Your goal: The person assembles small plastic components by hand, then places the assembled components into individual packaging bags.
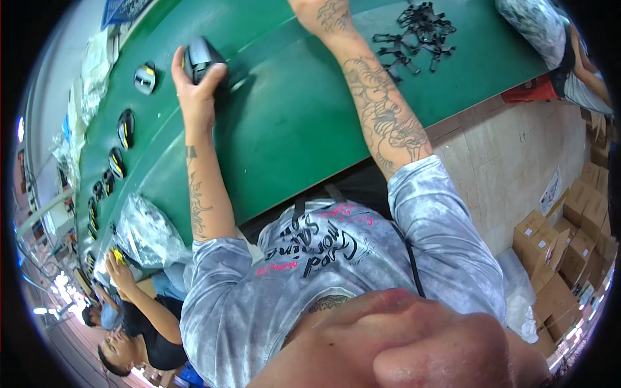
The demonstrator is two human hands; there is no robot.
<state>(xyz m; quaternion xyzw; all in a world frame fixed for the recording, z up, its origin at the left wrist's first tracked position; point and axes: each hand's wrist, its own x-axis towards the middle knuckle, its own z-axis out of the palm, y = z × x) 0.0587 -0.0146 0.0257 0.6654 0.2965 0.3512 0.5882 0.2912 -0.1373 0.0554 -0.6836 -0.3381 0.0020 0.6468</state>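
My left hand (197,94) is wrapped round a rounded black and grey plastic housing (200,57), thumb on its right side and a finger along its left. The housing is just above or on the green worktable (284,123); I cannot tell which. At the top edge of the view is my right hand (318,13), its fingers cut off by the frame, so what they touch does not show. A pile of small black plastic clips or brackets (424,32) lies to the right of my right forearm. Left of my left hand sits a similar grey housing with yellow (145,78).
Several black and yellow housings (125,129) stand in a row down the table's left side. A clear plastic bag (147,229) lies near a co-worker's hand (118,271) at the lower left. Another wrapped bag (532,26) is at the upper right. Cardboard boxes (540,242) stack on the floor at right.
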